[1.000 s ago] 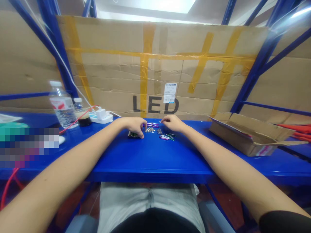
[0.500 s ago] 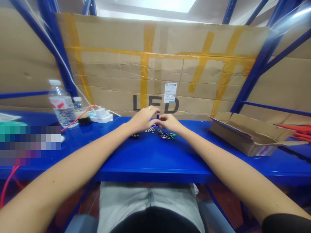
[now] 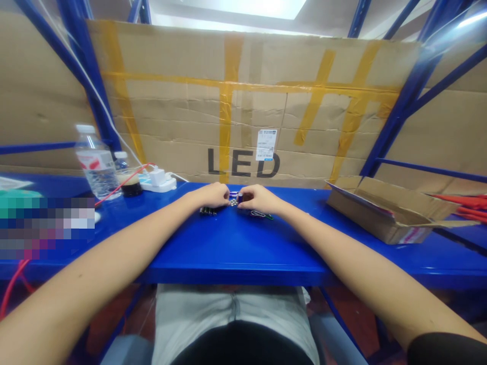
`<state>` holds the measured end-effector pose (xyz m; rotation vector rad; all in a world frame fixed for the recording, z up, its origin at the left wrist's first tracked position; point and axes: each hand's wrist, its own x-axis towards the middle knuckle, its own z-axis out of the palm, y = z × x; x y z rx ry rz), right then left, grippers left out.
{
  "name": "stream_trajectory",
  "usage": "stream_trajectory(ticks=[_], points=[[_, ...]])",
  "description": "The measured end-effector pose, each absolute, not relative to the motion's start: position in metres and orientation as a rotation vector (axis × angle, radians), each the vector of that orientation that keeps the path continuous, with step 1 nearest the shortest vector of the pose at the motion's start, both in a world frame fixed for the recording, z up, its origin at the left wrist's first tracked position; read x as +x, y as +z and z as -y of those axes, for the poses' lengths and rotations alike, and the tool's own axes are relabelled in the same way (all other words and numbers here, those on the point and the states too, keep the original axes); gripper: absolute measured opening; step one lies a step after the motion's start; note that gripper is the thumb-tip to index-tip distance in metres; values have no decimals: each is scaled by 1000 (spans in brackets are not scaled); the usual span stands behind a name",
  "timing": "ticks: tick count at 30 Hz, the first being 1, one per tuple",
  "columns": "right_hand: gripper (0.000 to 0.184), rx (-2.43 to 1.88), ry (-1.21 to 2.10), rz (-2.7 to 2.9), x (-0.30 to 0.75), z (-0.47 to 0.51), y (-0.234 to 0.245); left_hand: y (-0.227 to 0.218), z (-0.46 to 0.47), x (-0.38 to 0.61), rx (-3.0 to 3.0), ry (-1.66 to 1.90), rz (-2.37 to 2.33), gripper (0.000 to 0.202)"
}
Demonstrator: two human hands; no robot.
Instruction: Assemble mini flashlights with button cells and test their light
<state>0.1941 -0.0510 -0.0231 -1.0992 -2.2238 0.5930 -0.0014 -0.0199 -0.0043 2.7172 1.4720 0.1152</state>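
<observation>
My right hand [image 3: 261,198] pinches a small purple cylinder [image 3: 240,198] upright, just above the blue table. To its left, my left hand [image 3: 216,195] is closed with fingertips lowered toward the table; whatever they hold, if anything, is too small to make out. Small silver metal pieces [image 3: 233,202] lie between both hands. Another purple piece [image 3: 233,194] rests behind them. Several small dark pieces [image 3: 208,211] sit beneath the left hand. Under the right hand, partly covered, are carabiner-like clips [image 3: 258,214], one silvery and one green.
An open cardboard box [image 3: 395,223] stands on the right of the blue table [image 3: 236,248]. On the left are a water bottle [image 3: 97,170], a smaller bottle of dark liquid [image 3: 131,185] and a white power strip [image 3: 162,181]. A large cardboard sheet [image 3: 171,116] closes off the back.
My hands have separated and come down to the table. The left moved left and down, while the right shifted slightly left with the purple cylinder in its fingers.
</observation>
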Motion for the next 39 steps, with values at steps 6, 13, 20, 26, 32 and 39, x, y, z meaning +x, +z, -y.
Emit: stream_trajectory(ticks=[6,13,20,26,32,39], points=[[8,-1141,488,2307,194,54,-24,-2,25,-1,2733,71,-1490,26],[8,-1146,498,2321,193,54,-24,-5,18,-2,2721,78,-1467,16],[10,-1154,460,2311,194,54,-24,-4,14,-5,2690,196,-1356,11],[10,-1165,421,2321,195,53,-23,-3,14,-6,2706,161,-1265,11],[10,-1157,402,2338,195,54,-22,0,17,-6,2726,86,-1218,8],[6,-1112,431,2355,195,54,-23,-5,17,-5,2729,150,-1228,9]])
